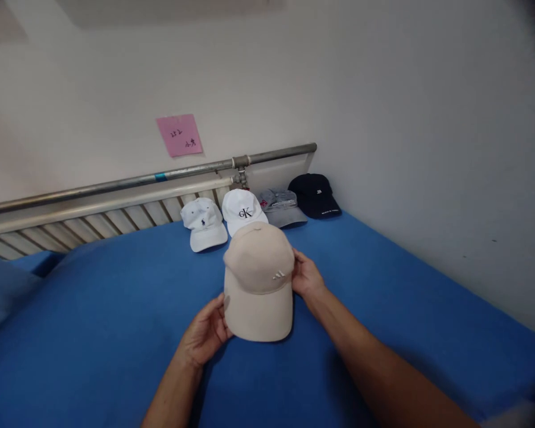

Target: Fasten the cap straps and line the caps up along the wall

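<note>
A beige baseball cap [259,264] with a small pale logo on its front is held between my two hands, brim toward me, over the blue sheet. My left hand [207,330] grips the left edge of the brim, its fingertips partly hidden beneath it. On the other side, my right hand [307,274] holds the crown's edge, its fingers partly behind the cap. Just beyond stand a white cap with a small dark emblem [204,224], a white cap with black letters [243,208], a grey cap [284,208] and a black cap [315,196].
A blue sheet [116,315] covers the bed. Behind it run a radiator [120,221] and a metal pipe [196,171] along the wall. A pink note [179,135] is stuck above the pipe. The side wall [437,148] borders the right edge.
</note>
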A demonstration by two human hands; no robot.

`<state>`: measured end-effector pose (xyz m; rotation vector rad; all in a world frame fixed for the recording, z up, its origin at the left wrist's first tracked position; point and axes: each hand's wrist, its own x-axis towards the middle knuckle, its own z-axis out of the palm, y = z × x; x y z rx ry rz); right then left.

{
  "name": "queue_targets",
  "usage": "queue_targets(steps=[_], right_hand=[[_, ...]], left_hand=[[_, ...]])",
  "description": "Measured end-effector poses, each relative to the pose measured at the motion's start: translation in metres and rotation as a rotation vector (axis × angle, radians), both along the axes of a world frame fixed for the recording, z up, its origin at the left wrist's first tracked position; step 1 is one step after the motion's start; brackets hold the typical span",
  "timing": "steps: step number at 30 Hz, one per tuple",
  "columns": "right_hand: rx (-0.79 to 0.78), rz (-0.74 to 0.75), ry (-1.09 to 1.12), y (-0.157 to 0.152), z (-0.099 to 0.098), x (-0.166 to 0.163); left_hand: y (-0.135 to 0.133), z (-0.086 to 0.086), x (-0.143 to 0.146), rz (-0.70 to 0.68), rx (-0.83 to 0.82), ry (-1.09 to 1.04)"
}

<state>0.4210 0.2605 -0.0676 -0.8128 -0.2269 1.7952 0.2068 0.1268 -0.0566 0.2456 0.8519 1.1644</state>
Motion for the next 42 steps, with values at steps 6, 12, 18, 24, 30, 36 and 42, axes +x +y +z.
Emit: queue_targets(steps=[6, 12, 18, 24, 30, 36, 42], right_hand=[[0.017, -0.083, 0.007, 0.009, -0.002, 0.007], [0.051, -0.092, 0.016, 0.0, 0.0, -0.002], [0.057, 0.068, 0.004, -0.02, 0.0, -0.026], [0.456, 0.259, -0.46, -0.051, -0.003, -0.06], [0.784, 0.5, -0.761, -0.068, -0.006, -0.089], [0.79, 0.583, -0.839, -0.066, 0.005, -0.091], [0.793, 0.634, -0.916, -0.061, 0.0, -0.09]], left_hand=[[-0.005, 0.0, 0.023, -0.013, 0.096, 0.033], [-0.005, 0.006, 0.018, 0.053, 0.193, 0.046], [-0.006, 0.02, -0.02, 0.285, 0.246, 0.031], [-0.001, 0.027, -0.072, 0.648, 0.286, 0.03], [0.017, 0.024, -0.131, 0.764, 0.278, 0.041], [0.053, 0.011, -0.174, 0.806, 0.252, 0.034], [0.098, 0.001, -0.193, 0.788, 0.242, 0.006]])
